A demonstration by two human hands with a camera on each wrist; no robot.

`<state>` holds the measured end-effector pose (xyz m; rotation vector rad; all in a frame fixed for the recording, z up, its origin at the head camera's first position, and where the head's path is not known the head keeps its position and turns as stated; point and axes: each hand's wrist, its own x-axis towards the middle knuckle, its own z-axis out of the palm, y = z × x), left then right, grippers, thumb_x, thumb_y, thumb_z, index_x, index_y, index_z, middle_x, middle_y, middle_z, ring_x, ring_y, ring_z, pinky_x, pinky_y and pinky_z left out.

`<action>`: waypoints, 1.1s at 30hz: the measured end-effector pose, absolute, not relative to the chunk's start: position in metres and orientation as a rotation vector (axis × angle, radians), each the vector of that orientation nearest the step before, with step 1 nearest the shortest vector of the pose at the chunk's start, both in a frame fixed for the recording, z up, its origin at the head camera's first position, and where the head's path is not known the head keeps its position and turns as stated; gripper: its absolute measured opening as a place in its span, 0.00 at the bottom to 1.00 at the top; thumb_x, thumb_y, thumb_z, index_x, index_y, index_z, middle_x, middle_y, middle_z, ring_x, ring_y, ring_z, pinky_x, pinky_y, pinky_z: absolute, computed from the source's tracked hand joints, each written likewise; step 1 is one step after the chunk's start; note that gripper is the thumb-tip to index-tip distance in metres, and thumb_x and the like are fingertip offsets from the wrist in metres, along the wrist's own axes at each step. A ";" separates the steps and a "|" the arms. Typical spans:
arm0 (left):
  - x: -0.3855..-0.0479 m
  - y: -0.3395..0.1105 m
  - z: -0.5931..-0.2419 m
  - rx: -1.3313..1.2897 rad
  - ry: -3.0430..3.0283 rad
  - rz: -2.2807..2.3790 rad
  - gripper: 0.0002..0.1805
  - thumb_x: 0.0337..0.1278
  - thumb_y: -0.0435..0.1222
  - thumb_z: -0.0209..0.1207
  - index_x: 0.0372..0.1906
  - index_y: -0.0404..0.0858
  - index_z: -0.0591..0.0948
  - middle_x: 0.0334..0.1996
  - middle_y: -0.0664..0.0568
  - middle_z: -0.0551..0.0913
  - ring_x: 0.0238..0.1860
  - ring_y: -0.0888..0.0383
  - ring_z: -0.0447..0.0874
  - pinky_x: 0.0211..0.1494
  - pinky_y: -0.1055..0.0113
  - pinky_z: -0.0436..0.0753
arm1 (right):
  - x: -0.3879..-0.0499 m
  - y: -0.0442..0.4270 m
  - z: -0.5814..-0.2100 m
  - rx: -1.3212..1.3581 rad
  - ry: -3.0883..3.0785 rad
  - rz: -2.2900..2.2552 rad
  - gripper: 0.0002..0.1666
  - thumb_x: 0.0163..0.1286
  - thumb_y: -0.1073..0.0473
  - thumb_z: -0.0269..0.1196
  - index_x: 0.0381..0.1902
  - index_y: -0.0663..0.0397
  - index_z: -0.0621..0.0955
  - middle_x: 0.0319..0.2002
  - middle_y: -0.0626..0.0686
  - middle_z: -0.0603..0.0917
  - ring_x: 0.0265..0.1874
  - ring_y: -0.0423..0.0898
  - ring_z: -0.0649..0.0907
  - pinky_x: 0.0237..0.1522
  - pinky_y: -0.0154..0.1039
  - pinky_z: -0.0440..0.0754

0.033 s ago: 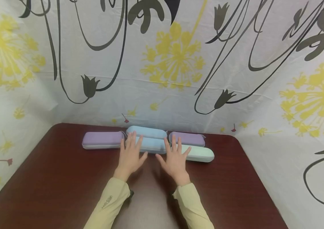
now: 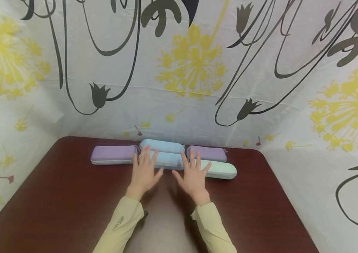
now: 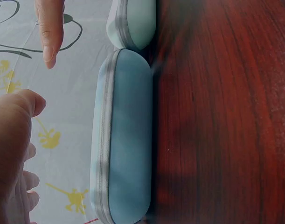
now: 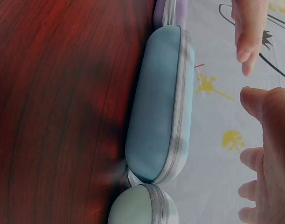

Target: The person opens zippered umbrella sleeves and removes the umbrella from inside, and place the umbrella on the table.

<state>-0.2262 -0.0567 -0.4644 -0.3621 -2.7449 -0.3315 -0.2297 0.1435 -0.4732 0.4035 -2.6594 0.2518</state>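
Observation:
My left hand point(image 2: 142, 175) is spread with straight fingers over the left end of the front blue zip case point(image 2: 168, 161). Fingers likewise spread, my right hand point(image 2: 195, 177) reaches over that case's right end and the left end of a mint zip case point(image 2: 221, 169). In the wrist views both hands appear raised above the blue case point(image 3: 130, 135), with a gap and nothing gripped. A second, paler blue case point(image 2: 163, 146) lies directly behind the front one. The fingertips partly hide the cases.
One purple case point(image 2: 114, 154) lies to the left of the blue pair; another purple case point(image 2: 209, 153) lies behind the mint one. They stand near the back edge of a dark red-brown table point(image 2: 71, 211). A flower-patterned white sheet point(image 2: 119, 119) rises behind and beside it.

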 end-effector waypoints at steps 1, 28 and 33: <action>-0.226 -0.057 -0.465 -0.365 -2.746 -0.327 0.41 0.59 0.55 0.52 0.72 0.41 0.56 0.72 0.38 0.49 0.72 0.42 0.44 0.68 0.40 0.46 | -0.228 0.142 -0.471 0.399 -2.669 0.249 0.45 0.64 0.30 0.49 0.73 0.45 0.57 0.73 0.60 0.50 0.70 0.64 0.48 0.52 0.79 0.41; -0.226 -0.057 -0.470 -0.385 -2.730 -0.284 0.40 0.56 0.56 0.54 0.70 0.40 0.61 0.70 0.37 0.54 0.70 0.39 0.48 0.66 0.39 0.52 | -0.224 0.140 -0.464 0.398 -2.697 0.355 0.46 0.61 0.36 0.58 0.70 0.53 0.61 0.69 0.65 0.57 0.68 0.66 0.55 0.53 0.78 0.48; -0.225 -0.063 -0.470 -0.413 -2.698 -0.356 0.39 0.55 0.52 0.57 0.69 0.38 0.62 0.69 0.35 0.56 0.70 0.38 0.49 0.65 0.38 0.54 | -0.223 0.135 -0.465 0.429 -2.612 0.473 0.46 0.58 0.39 0.63 0.67 0.57 0.65 0.66 0.65 0.63 0.65 0.64 0.61 0.54 0.73 0.58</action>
